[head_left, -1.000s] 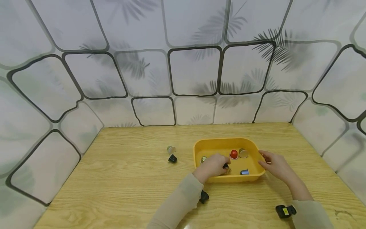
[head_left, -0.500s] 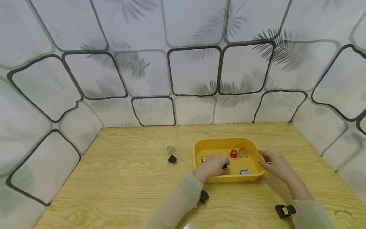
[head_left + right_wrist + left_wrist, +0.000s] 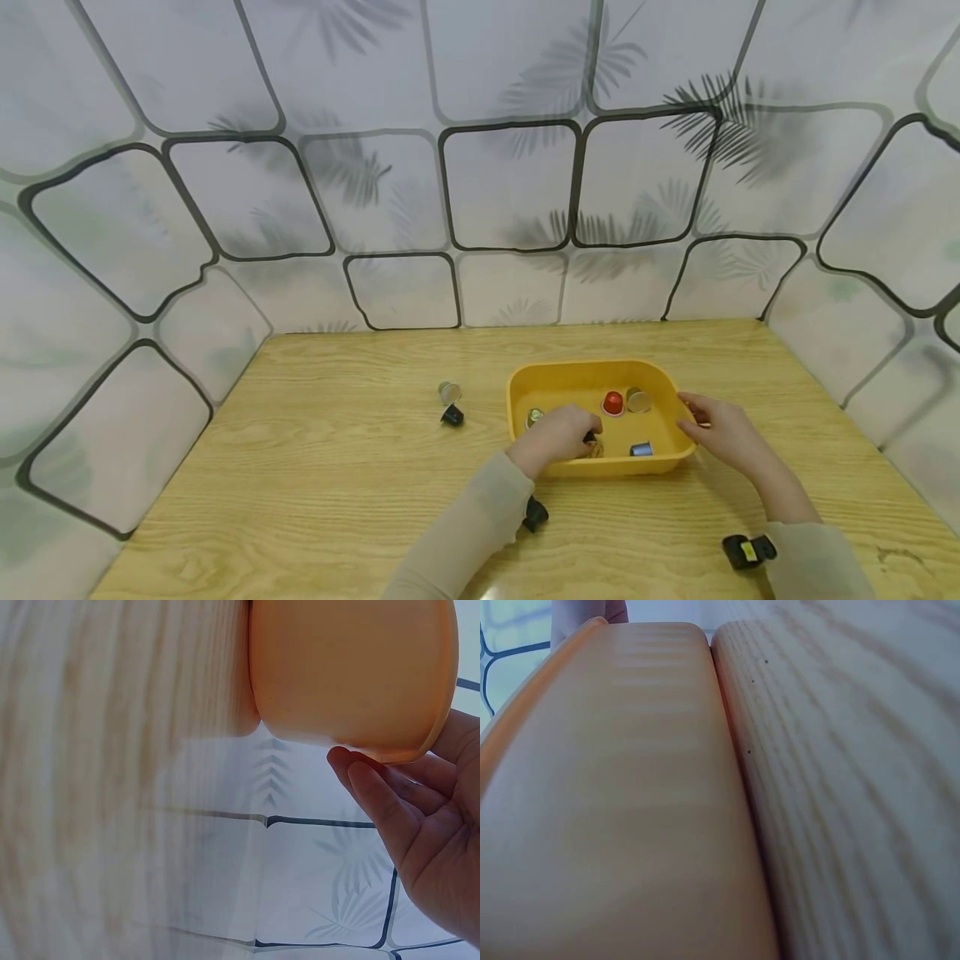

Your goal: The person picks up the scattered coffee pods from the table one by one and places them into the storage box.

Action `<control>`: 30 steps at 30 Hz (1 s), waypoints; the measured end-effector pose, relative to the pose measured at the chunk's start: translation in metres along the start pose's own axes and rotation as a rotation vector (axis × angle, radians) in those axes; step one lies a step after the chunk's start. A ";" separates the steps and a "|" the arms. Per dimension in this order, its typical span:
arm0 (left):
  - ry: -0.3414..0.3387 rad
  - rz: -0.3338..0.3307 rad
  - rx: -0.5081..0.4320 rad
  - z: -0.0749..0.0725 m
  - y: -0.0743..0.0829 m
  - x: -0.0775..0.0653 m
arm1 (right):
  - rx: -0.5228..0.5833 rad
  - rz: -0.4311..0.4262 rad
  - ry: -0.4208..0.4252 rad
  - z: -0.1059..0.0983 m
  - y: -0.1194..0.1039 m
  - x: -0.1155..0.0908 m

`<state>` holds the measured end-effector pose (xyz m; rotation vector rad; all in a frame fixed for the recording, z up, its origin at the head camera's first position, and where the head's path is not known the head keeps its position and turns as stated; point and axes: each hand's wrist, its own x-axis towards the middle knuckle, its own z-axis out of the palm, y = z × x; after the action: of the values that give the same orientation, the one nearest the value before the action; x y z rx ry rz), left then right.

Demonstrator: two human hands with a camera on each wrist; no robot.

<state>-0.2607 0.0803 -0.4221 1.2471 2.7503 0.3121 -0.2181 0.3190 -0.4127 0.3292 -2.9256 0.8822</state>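
In the head view my left hand [image 3: 557, 435] reaches over the front wall into a yellow tray [image 3: 577, 372]. Its curled fingers hold a coffee capsule [image 3: 597, 450] with a dark body and a tan lid, mostly hidden by the hand. At the tray's right end my right hand [image 3: 723, 431] grips the rim; the right wrist view has its fingers [image 3: 386, 799] against the outside of the wall. Also inside the tray are a red capsule [image 3: 612, 403], an olive capsule [image 3: 638, 401], a blue capsule [image 3: 641, 450] and a greenish-gold capsule [image 3: 534, 416].
Left of the tray, a pale green capsule [image 3: 450, 392] and a black capsule [image 3: 452, 416] lie on the wooden table [image 3: 322, 467]. A patterned backdrop [image 3: 510, 192] rises behind the table and along both sides. Both wrists carry small black cameras.
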 end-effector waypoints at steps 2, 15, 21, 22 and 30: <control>0.001 0.001 -0.002 -0.001 0.000 -0.001 | -0.002 -0.001 -0.001 0.000 0.000 0.000; 0.004 0.007 0.007 -0.002 0.001 -0.003 | 0.011 0.000 -0.004 0.000 -0.001 -0.001; 0.012 0.005 0.010 -0.002 0.000 -0.004 | 0.010 0.007 -0.005 0.000 -0.001 -0.001; 0.013 0.005 0.012 -0.002 0.001 -0.004 | 0.010 0.007 -0.004 0.000 -0.001 -0.001; 0.011 0.005 0.011 -0.002 0.000 -0.002 | 0.002 -0.016 0.004 0.000 0.000 0.000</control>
<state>-0.2598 0.0782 -0.4205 1.2583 2.7621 0.3057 -0.2179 0.3189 -0.4126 0.3495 -2.9143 0.8823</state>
